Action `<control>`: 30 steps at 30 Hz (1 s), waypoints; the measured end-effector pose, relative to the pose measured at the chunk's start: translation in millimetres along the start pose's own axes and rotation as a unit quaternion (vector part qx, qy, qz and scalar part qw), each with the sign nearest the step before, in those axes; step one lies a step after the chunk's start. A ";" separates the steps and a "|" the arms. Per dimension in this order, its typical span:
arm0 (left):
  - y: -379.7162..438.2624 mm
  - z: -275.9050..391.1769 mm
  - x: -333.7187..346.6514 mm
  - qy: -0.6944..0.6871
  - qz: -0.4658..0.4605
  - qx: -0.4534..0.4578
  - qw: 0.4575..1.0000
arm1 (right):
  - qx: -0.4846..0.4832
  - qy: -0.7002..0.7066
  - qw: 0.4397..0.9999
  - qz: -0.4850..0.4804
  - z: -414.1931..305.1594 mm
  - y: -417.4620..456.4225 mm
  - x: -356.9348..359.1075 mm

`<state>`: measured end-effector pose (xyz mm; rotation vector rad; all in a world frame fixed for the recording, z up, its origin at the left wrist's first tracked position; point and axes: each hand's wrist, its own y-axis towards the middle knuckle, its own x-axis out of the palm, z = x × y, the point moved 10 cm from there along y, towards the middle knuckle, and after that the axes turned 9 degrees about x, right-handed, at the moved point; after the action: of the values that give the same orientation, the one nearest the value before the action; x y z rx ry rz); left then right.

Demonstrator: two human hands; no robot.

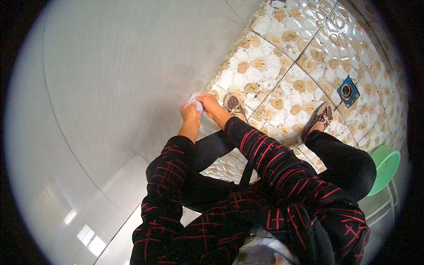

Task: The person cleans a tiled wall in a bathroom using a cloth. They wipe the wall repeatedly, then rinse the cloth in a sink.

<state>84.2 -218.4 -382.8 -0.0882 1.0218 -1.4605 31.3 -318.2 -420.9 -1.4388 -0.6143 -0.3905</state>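
Observation:
In front of me my left hand (pixel 190 114) and my right hand (pixel 208 102) are close together, both gripping a small crumpled light-grey cloth or scrubbing pad (pixel 195 102); which of the two it is I cannot tell. The fingers of both hands pinch it from either side. It is held near the smooth grey tiled wall (pixel 132 66), just left of the wall's lower edge; whether it touches the wall is unclear. Both forearms are in black sleeves with red lines.
The floor of pebble-patterned tiles (pixel 265 76) looks wet and dirty in places. A floor drain (pixel 346 91) with a blue surround lies beyond my right shoe (pixel 323 116). My left shoe (pixel 233 102) stands near the wall. A green plastic basin (pixel 386 169) is at the right.

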 end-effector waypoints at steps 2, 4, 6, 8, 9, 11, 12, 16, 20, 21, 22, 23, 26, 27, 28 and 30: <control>-1.4 1.4 4.0 -0.037 0.003 -0.011 0.999 | -0.042 -0.018 0.999 0.014 -0.9 14.4 -6.6; -3.1 1.6 11.0 -0.072 -0.005 -0.029 0.997 | -0.082 -0.048 0.995 0.032 -4.2 25.1 -14.2; -2.0 -0.7 14.6 -0.094 -0.020 -0.045 0.994 | -0.119 -0.095 0.987 0.052 -10.8 27.3 -18.6; 2.5 -5.3 13.8 -0.101 -0.041 -0.057 0.992 | -0.131 -0.142 0.979 0.069 -11.0 21.8 -16.0; 4.8 -7.8 12.4 -0.102 -0.037 -0.067 0.992 | -0.138 -0.166 0.973 0.078 -12.7 18.6 -15.3; 9.0 -13.4 10.0 -0.102 -0.027 -0.087 0.991 | -0.207 -0.251 0.935 0.140 -28.6 7.1 -14.7; 8.7 -12.4 11.6 -0.107 -0.023 -0.082 0.991 | -0.241 -0.290 0.910 0.172 -35.9 3.0 -15.8; 9.8 -12.3 13.6 -0.131 -0.015 -0.071 0.989 | -0.226 -0.323 0.903 0.170 -36.1 16.6 -20.7; 13.5 -11.1 14.9 -0.128 -0.016 -0.089 0.988 | -0.194 -0.384 0.869 0.243 -38.4 27.7 -24.0; 10.2 -8.4 14.2 -0.106 -0.006 -0.089 0.990 | -0.176 -0.406 0.854 0.273 -37.9 29.2 -30.3; 6.3 -6.3 14.9 -0.083 0.004 -0.090 0.993 | -0.182 -0.365 0.880 0.243 -36.2 31.9 -31.0; 2.7 -3.1 14.9 -0.059 0.013 -0.090 0.994 | -0.224 -0.353 0.881 0.222 -38.4 29.6 -25.5; -0.5 -0.5 7.8 -0.073 0.020 -0.056 0.996 | -0.298 -0.321 0.887 0.146 -42.2 9.0 -10.0; -1.4 0.1 9.1 -0.087 0.012 -0.047 0.995 | -0.312 -0.323 0.881 0.149 -46.9 2.7 -9.0; -2.3 0.3 11.0 -0.102 0.004 -0.038 0.994 | -0.326 -0.325 0.875 0.152 -51.2 -3.4 -7.6; -2.4 1.1 14.1 -0.111 -0.005 -0.028 0.993 | -0.327 -0.334 0.871 0.150 -54.5 -6.3 -6.2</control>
<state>80.0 -231.1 -387.9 -0.2909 0.8802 -1.3968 31.1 -373.4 -420.7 -2.3232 -0.8296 0.2012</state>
